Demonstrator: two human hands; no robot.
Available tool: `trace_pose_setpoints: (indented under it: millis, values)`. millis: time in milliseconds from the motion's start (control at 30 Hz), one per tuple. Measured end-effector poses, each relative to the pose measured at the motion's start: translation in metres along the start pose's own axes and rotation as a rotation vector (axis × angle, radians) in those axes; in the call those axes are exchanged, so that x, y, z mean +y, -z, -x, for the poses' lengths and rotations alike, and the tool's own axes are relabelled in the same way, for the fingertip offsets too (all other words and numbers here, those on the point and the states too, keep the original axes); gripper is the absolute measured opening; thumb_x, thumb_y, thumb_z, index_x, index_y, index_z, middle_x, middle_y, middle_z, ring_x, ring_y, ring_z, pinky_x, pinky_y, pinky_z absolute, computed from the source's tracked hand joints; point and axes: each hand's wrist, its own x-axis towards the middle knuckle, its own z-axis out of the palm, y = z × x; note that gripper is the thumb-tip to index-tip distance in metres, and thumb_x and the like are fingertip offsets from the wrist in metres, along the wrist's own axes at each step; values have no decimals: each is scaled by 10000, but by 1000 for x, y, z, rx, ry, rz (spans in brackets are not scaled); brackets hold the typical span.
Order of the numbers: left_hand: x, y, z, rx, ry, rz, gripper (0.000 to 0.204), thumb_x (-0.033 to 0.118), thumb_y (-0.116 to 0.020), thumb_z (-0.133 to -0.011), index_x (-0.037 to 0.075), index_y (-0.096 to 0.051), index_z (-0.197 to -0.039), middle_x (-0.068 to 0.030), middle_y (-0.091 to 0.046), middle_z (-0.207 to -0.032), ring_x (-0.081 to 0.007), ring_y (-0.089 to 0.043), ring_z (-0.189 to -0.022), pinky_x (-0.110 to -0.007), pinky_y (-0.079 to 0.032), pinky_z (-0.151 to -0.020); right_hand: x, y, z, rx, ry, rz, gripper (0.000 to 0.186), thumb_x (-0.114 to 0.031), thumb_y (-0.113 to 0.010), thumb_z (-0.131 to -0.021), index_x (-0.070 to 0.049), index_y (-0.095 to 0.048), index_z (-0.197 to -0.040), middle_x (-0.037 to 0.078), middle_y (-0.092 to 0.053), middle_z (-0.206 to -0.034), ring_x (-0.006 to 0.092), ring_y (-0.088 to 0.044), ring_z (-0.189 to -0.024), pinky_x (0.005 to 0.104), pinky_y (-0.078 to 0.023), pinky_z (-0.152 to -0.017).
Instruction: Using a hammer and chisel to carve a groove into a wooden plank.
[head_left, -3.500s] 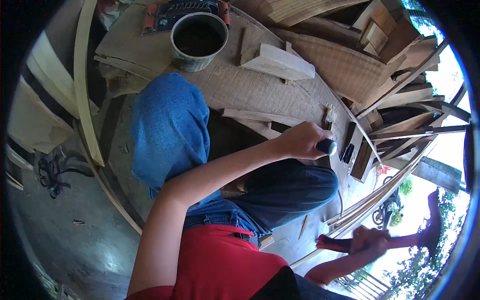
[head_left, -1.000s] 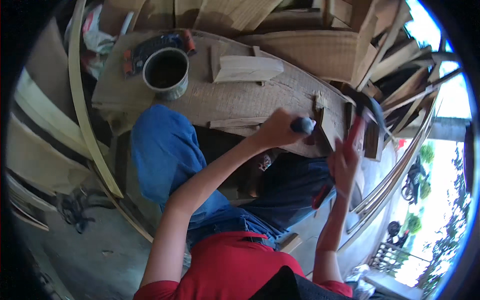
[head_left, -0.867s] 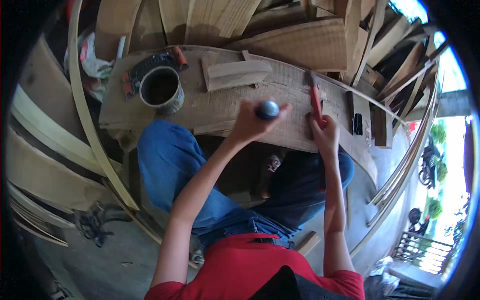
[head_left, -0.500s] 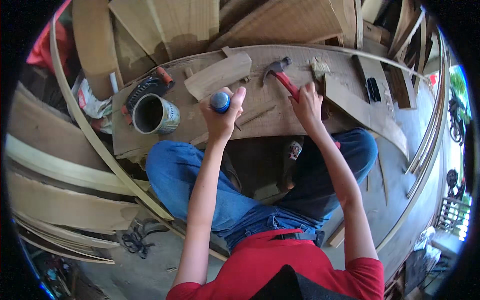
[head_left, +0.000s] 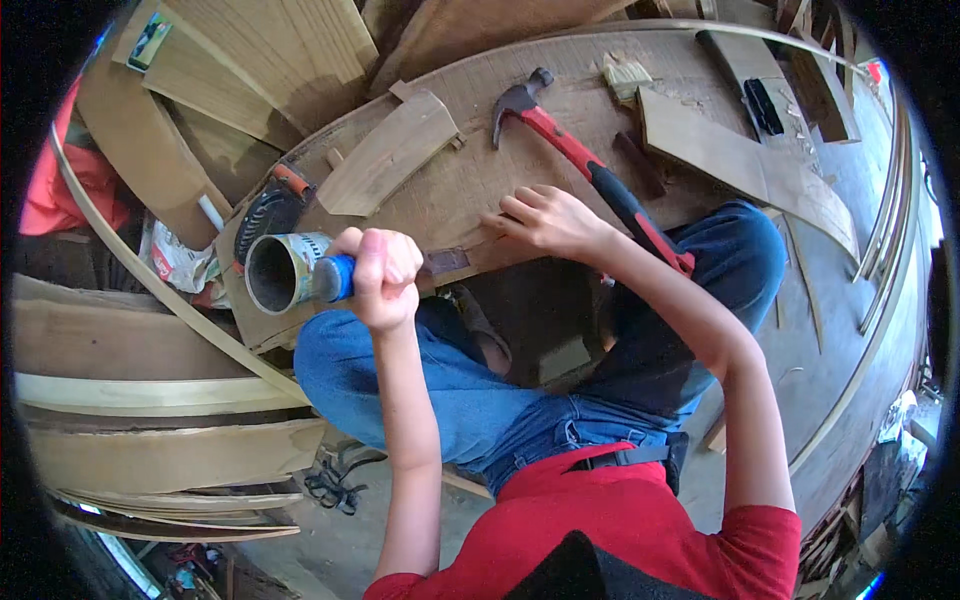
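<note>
As the left hand clenches a blue-ended handle, I'd steer it clear of the tin; whether the right hand grasps anything, I cannot tell.

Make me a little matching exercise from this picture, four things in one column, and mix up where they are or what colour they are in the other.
Things
1. Hammer
2. Can
3. Blue handle
4. Shirt

Places and colours
A. In the left hand
B. Plain red
C. Red and black
D. At the left end of the board

Pairs: 1-C, 2-D, 3-A, 4-B
</note>
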Motion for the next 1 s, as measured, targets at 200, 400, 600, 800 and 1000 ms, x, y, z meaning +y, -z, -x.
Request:
trace_pose_setpoints:
  millis: [200,400,600,800,1000]
  values:
    - [8,8,-9,-101,-223,-24,279,119,-328,-844,109,-325,-566,17,-272,-388,-83,-171,-309,-243,-177,-338,8,-15,7,16,-135,-182,264,-357,-514,-844,-101,-498,-782,69,-514,-672,252,-571,-503,355,-459,-408]
    - [20,21,-6,-89,-241,60,245,81,-356,-801,96,-336,-557,-3,-331,-379,-94,-226,-282,-228,-215,-311,14,-11,6,137,-159,-219,253,-304,-599,-799,-81,-566,-915,67,-487,-653,232,-565,-598,350,-460,-512]
    - [24,19,-2,-174,-256,30,279,132,-357,-838,105,-346,-560,11,-302,-388,-75,-188,-300,-219,-168,-329,14,-9,5,82,-167,-225,288,-281,-608,-791,-95,-590,-1010,52,-494,-809,214,-541,-756,338,-453,-641]
    - [9,15,2,-72,-234,-10,250,98,-345,-831,95,-351,-581,1,-307,-390,-81,-205,-303,-230,-183,-330,16,-9,6,9,-108,-202,256,-256,-610,-776,-95,-622,-974,22,-499,-855,187,-494,-818,320,-392,-751]
    - [-4,11,0,-51,-166,-54,257,95,-323,-835,93,-330,-579,-2,-292,-390,-94,-193,-306,-242,-204,-342,18,-12,8,-29,-114,-234,203,-238,-609,-781,-97,-631,-926,10,-511,-836,185,-503,-823,320,-393,-730]
